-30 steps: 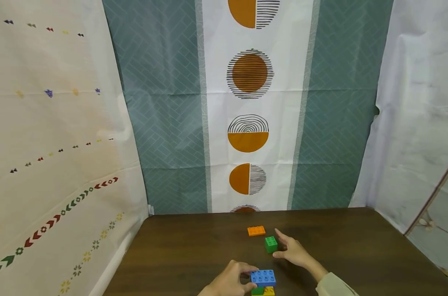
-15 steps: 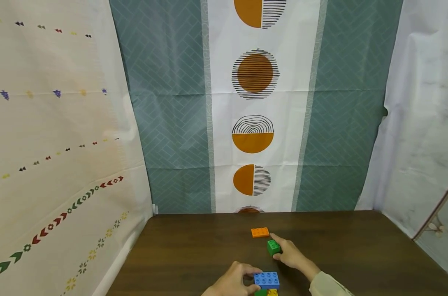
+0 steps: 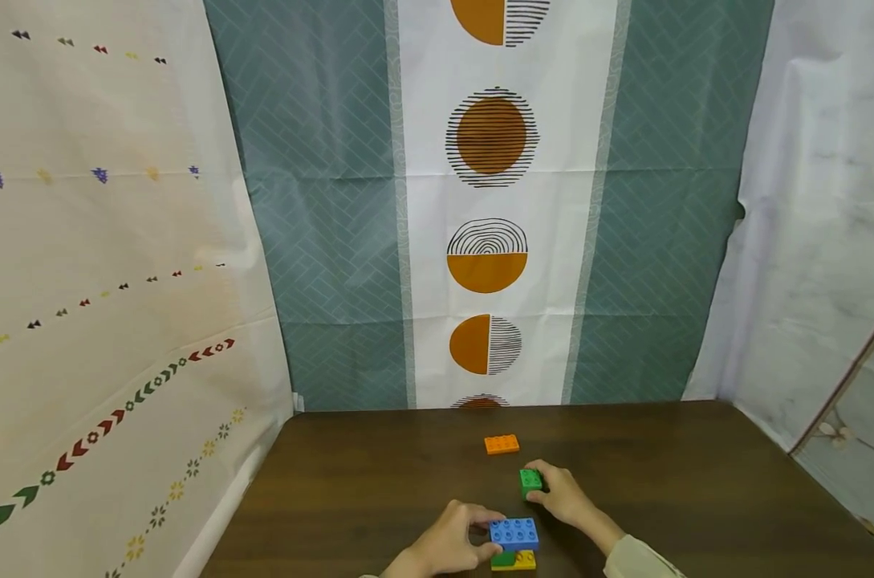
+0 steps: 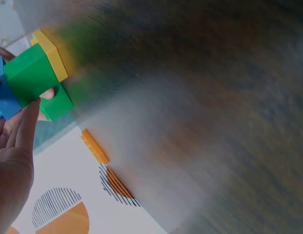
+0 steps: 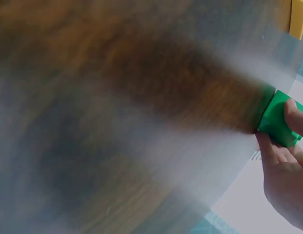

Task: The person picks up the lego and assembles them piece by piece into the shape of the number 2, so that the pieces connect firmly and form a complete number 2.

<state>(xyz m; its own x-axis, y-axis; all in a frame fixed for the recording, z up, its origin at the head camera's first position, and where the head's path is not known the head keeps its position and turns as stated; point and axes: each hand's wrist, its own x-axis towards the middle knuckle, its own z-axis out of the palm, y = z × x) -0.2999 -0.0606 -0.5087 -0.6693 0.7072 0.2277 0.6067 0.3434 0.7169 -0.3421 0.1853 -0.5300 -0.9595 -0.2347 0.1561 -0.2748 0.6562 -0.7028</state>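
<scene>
In the head view my left hand (image 3: 454,539) pinches a blue eight-stud toy brick (image 3: 514,534) at its left side, thumb in front. Beneath the blue brick, a green brick (image 4: 31,73) stands on a thin yellow brick (image 3: 525,559), making a stack. Farther back and a little right, my right hand (image 3: 568,499) grips a separate small green brick (image 3: 530,480) between thumb and fingers. The right wrist view shows the thumb over one side of this green brick (image 5: 275,119), with fingers along its lower edge. Its underside looks close to the tabletop.
A flat orange brick (image 3: 502,445) lies on the dark wooden table (image 3: 364,482), beyond the green brick. Patterned cloths hang behind the table (image 3: 335,241) and along its left (image 3: 119,321) and right sides (image 3: 805,281).
My right hand was spread around the small green brick a second ago; its fingers have closed onto the brick, which has turned slightly. The left hand keeps its hold on the blue brick.
</scene>
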